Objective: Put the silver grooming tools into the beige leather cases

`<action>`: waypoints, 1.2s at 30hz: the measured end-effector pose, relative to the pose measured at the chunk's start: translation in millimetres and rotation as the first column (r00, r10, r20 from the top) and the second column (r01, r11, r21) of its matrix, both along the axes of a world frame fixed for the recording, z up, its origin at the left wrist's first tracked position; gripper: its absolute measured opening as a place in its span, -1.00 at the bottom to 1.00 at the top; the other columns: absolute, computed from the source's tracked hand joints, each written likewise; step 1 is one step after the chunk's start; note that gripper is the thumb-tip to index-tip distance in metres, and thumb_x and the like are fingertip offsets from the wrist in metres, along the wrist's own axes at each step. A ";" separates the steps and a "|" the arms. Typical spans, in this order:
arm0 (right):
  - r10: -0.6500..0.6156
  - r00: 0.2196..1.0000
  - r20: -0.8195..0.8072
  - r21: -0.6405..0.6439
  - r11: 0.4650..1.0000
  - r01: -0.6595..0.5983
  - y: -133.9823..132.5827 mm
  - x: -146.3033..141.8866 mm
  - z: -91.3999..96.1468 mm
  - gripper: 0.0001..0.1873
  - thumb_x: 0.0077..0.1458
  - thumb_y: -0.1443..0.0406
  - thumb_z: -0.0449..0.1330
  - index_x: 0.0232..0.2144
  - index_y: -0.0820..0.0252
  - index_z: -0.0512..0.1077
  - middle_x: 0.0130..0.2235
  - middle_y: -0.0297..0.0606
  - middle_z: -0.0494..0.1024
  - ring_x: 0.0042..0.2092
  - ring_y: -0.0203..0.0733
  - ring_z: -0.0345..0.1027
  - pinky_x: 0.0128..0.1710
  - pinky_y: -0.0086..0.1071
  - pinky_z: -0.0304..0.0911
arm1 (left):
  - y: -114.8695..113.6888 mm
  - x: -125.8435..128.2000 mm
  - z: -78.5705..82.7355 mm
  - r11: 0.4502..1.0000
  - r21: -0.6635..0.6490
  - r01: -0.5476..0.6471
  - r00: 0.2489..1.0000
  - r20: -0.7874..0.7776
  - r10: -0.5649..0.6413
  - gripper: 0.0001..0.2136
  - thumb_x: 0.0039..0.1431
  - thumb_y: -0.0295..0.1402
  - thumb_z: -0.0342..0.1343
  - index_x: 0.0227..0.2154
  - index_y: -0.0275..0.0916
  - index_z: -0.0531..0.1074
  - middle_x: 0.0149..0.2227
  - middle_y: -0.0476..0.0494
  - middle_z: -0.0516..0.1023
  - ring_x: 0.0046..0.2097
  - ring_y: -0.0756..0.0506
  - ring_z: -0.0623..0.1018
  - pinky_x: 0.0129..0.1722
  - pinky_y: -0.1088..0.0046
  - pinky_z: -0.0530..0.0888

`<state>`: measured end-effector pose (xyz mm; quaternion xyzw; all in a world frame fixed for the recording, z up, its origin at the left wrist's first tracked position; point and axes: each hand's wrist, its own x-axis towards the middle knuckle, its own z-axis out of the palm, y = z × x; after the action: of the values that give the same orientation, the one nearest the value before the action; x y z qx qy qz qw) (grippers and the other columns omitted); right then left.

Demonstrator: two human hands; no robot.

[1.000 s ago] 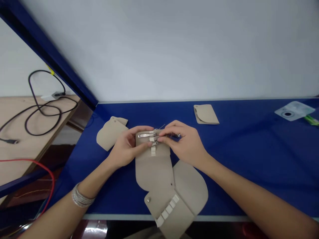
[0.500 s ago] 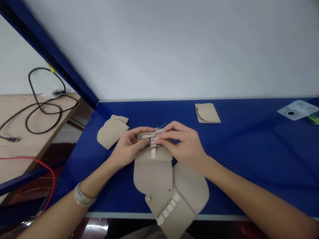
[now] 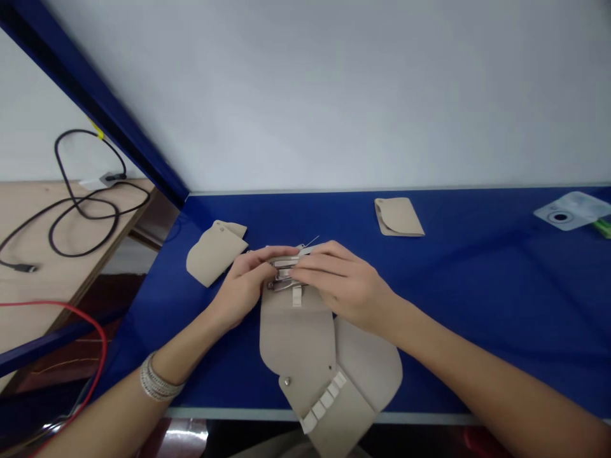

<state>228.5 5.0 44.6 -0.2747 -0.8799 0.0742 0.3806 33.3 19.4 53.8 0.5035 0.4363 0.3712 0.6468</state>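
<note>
A beige leatherette case [image 3: 296,337] lies unfolded on the blue tabletop, with a row of pale loops across its near flap. Steel grooming tools, including a flat nail clipper [image 3: 285,263], sit under loops at its far end. My left hand [image 3: 243,286] curls over the case's far edge, its fingertips against the tools. My right hand [image 3: 346,286] lies across the clipper from the right, its fingers pressing on the steel. A thin metal tip [image 3: 311,242] pokes out beyond the fingers. The hands hide most of the tools.
Two loose beige pieces [image 3: 214,253] [image 3: 398,217] lie on the blue table [image 3: 453,356], and a clear plastic packet [image 3: 570,210] sits far right. A blue frame beam [image 3: 95,105] runs at left, above a wooden shelf [image 3: 42,235] holding a black cable.
My right hand has slid nearer and lower, now covering more of the steel tools. My left fingers have closed over them too. The case has shifted slightly.
</note>
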 end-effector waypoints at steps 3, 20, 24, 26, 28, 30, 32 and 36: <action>0.007 0.999 -0.039 -0.037 0.999 -0.009 2.1 -4.2 -0.1 -0.69 0.25 0.39 0.05 -0.12 0.03 0.54 -0.14 -0.28 0.61 -0.07 -0.12 0.38 -0.09 -0.15 0.40 | -1.1 -0.5 1.2 0.999 -0.032 0.015 1.000 0.012 -0.015 -0.69 0.05 -0.40 0.10 -0.13 -0.28 0.57 -0.15 -0.20 0.63 -0.10 -0.18 0.57 -0.07 0.34 0.45; -0.386 0.901 0.197 -0.365 0.824 0.433 34.7 51.7 -7.2 -0.70 -0.02 0.14 0.34 -0.24 0.15 0.55 -0.25 -0.19 0.52 -0.26 -0.12 0.39 -0.23 -0.22 0.33 | 38.6 -35.4 28.6 0.791 -0.408 -0.456 0.770 0.265 0.581 -0.88 0.11 -0.51 0.09 -0.29 -0.38 0.47 -0.45 -0.12 0.59 -0.47 -0.02 0.57 -0.46 0.56 0.56; -0.333 0.928 0.168 -0.232 0.902 0.365 26.3 30.9 -6.6 -0.68 0.05 0.19 0.30 -0.12 0.14 0.52 -0.11 -0.09 0.48 -0.12 -0.02 0.32 -0.10 -0.10 0.26 | 37.4 -36.6 39.7 0.790 -0.405 -0.460 0.725 0.343 0.598 -0.77 0.17 -0.54 -0.04 -0.16 -0.45 0.45 -0.37 -0.19 0.62 -0.41 0.00 0.61 -0.45 0.64 0.56; -0.295 0.935 0.198 -0.191 0.924 0.332 24.4 22.6 -9.3 -0.68 0.10 0.22 0.27 -0.07 0.15 0.49 -0.02 -0.06 0.44 -0.05 0.03 0.29 -0.07 -0.08 0.21 | 35.4 -33.6 39.1 0.808 -0.366 -0.463 0.749 0.326 0.577 -0.75 0.16 -0.59 -0.07 -0.18 -0.43 0.47 -0.39 -0.18 0.62 -0.42 0.04 0.60 -0.45 0.72 0.53; -0.291 0.928 0.234 -0.157 0.930 0.332 24.7 15.9 -13.6 -0.72 0.15 0.28 0.21 -0.07 0.17 0.49 0.03 -0.04 0.42 0.01 0.06 0.25 -0.06 -0.07 0.17 | 32.2 -29.5 35.8 0.850 -0.290 -0.440 0.789 0.328 0.520 -0.76 0.12 -0.57 -0.03 -0.22 -0.39 0.49 -0.42 -0.16 0.60 -0.42 0.01 0.60 -0.44 0.67 0.55; -0.314 0.915 0.253 -0.129 0.927 0.353 26.7 11.4 -17.8 -0.79 0.19 0.34 0.14 -0.15 0.20 0.51 0.02 -0.03 0.43 0.03 0.05 0.23 -0.05 -0.08 0.12 | 27.5 -25.0 33.0 0.894 -0.216 -0.393 0.830 0.335 0.446 -0.76 0.05 -0.51 0.04 -0.21 -0.36 0.51 -0.37 -0.16 0.61 -0.35 -0.05 0.61 -0.38 0.56 0.57; -0.321 0.906 0.275 -0.133 0.921 0.366 29.5 9.6 -20.1 -0.77 0.22 0.40 0.06 -0.23 0.23 0.52 -0.03 -0.04 0.45 -0.01 0.01 0.24 -0.06 -0.11 0.09 | 21.9 -20.6 32.2 0.919 -0.181 -0.350 0.865 0.315 0.391 -0.70 -0.02 -0.48 0.09 -0.16 -0.32 0.50 -0.27 -0.15 0.61 -0.30 -0.07 0.61 -0.34 0.52 0.57; -0.283 0.901 0.330 -0.171 0.920 0.352 31.9 12.6 -17.8 -0.79 0.19 0.39 0.05 -0.26 0.25 0.50 -0.07 -0.03 0.43 -0.07 -0.01 0.20 -0.11 -0.13 0.05 | 13.4 -15.9 30.8 0.959 -0.123 -0.253 0.922 0.270 0.278 -0.60 -0.10 -0.42 0.15 -0.10 -0.26 0.48 -0.20 -0.14 0.59 -0.29 -0.10 0.58 -0.37 0.48 0.52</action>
<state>241.1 36.9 26.8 -0.4647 -0.8559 0.0681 0.2165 17.4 32.8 84.6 0.3527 0.4187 0.5048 0.6674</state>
